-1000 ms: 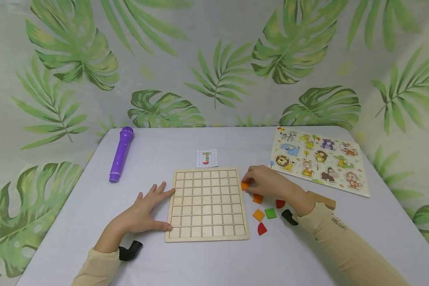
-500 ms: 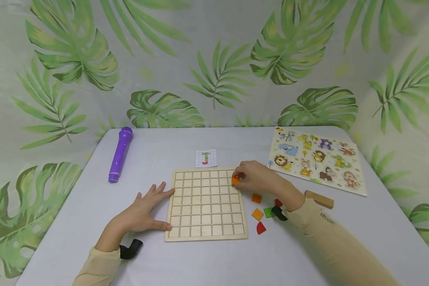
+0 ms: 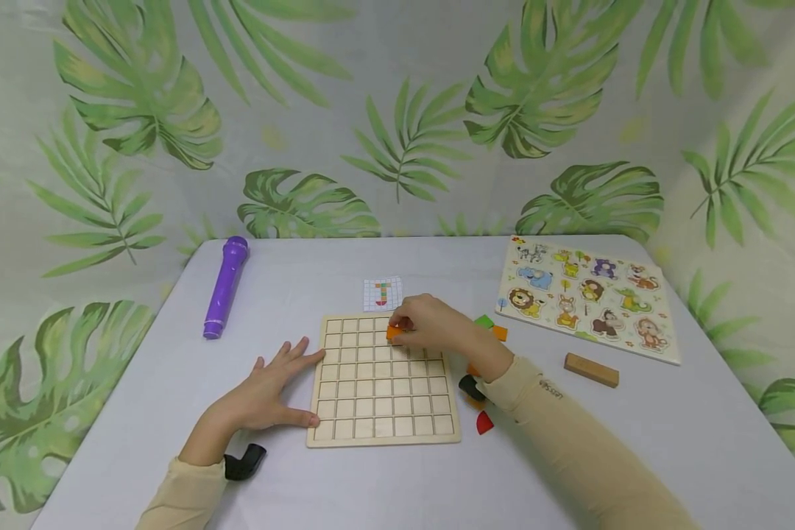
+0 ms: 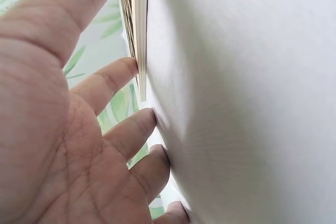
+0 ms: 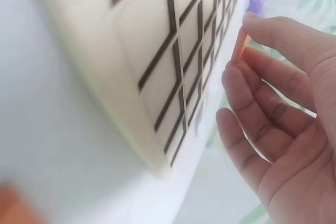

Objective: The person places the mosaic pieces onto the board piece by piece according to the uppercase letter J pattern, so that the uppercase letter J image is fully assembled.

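The right hand (image 3: 430,324) pinches an orange square tile (image 3: 394,333) over the upper part of the wooden grid board (image 3: 383,444); the right wrist view shows the tile (image 5: 240,45) on edge between thumb and fingers of that hand (image 5: 289,103), close to the board (image 5: 89,77). With fingers spread, the left hand (image 3: 261,397) touches the board's left edge at two places. In the left wrist view the same hand (image 4: 79,140) has a fingertip against the board's side (image 4: 140,40). Behind the board lies a small card (image 3: 372,294) with a coloured pattern.
Right of the board lie a green tile (image 3: 483,322), an orange tile (image 3: 500,333) and a red quarter-round piece (image 3: 484,422), others partly under the right arm. Farther right are a wooden block (image 3: 592,369) and an animal puzzle (image 3: 586,335). A purple microphone (image 3: 225,287) lies at the left.
The right hand has carried the orange tile leftward from beside the board to above its upper squares. Its forearm now uncovers a green and an orange tile. The left hand stays in place.
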A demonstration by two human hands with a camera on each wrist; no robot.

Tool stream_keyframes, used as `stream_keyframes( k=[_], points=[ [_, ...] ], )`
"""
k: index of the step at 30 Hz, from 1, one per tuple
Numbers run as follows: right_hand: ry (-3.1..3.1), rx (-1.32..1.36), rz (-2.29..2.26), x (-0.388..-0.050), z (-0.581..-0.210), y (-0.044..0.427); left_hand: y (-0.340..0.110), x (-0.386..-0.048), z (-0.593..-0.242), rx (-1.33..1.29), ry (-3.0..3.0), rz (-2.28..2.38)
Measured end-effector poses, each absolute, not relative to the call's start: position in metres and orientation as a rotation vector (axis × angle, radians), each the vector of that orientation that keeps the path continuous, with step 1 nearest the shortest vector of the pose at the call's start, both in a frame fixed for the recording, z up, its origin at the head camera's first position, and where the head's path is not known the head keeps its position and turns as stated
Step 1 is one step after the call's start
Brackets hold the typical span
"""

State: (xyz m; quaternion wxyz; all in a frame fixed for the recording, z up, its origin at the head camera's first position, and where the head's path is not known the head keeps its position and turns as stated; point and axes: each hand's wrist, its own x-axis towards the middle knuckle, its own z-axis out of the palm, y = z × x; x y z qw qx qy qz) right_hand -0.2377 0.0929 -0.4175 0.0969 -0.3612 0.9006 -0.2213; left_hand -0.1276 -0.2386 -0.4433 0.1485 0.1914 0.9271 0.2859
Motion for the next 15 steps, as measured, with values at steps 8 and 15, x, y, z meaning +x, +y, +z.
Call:
stream_keyframes(
  k=[8, 15],
  points=[
    [2.654, -1.107, -0.627, -0.242, -0.422, 0.071, -0.239, -0.128, -0.443, 0.542, 2.673, 0.809],
    [2.634, -1.144, -0.632, -0.244, -0.423, 0.057, -0.238, -0.128, -0.444, 0.53, 2.672, 0.8]
  ],
)
